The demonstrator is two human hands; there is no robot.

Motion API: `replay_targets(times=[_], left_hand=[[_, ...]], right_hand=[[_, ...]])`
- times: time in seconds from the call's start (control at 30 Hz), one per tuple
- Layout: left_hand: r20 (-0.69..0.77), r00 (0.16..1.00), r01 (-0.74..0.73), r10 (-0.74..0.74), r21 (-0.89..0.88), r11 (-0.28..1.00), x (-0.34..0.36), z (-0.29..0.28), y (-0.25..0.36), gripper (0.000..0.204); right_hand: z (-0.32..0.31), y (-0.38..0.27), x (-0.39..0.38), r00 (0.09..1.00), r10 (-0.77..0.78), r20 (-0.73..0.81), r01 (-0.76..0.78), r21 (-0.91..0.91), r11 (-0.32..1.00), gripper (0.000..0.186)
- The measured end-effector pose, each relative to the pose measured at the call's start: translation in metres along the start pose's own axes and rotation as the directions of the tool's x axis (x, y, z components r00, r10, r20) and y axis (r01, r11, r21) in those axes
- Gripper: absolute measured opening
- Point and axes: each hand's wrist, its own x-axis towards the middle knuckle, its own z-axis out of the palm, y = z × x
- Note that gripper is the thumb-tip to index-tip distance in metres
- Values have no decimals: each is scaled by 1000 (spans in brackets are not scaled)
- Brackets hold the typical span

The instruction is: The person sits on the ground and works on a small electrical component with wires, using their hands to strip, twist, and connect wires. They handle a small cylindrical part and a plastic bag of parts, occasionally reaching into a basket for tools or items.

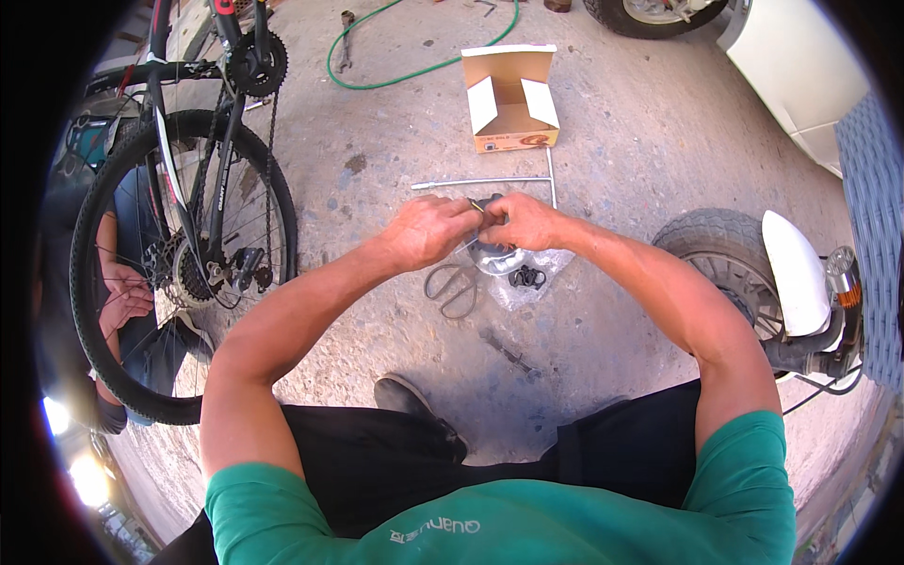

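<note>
My left hand (433,229) and my right hand (525,221) meet over the concrete floor, fingers pinched together around a small dark piece with a yellowish strip. The fingers cover most of it, so its kind cannot be made out. Just beneath them, a dark round part with a silvery face (496,258) lies on a clear plastic bag (516,296). A little bundle of black parts (527,277) rests on the same bag. To the left of it is a looped thin black cord (452,292).
A long-armed metal T-wrench (480,182) lies beyond my hands, before an open cardboard box (513,141). On the left stands a bicycle (193,198), with another person's hands (127,294) behind its wheel. A scooter wheel (725,254) is at right; a green hose (377,86) curves at the back.
</note>
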Motion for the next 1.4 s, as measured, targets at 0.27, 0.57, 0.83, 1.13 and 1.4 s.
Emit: replay_targets(times=[0.27,0.57,0.83,1.13,1.4], left_hand=[[78,996,-32,37,-66,997,-2,1,7,12],[219,801,573,-557,-548,609,6,21,13,18],[498,494,723,-713,-691,19,11,9,5,34],[373,723,573,-581,-794,205,34,26,24,21],[449,748,593,-489,-784,186,53,41,27,16]], right_hand=[[4,3,-4,999,21,40,-18,-75,997,29],[12,-9,-6,985,-106,-138,60,-302,951,22],[17,-10,-12,940,-51,-338,-16,-191,982,20],[2,21,-21,911,256,-323,-143,337,931,23],[-7,24,-48,868,245,-431,-199,149,969,24]])
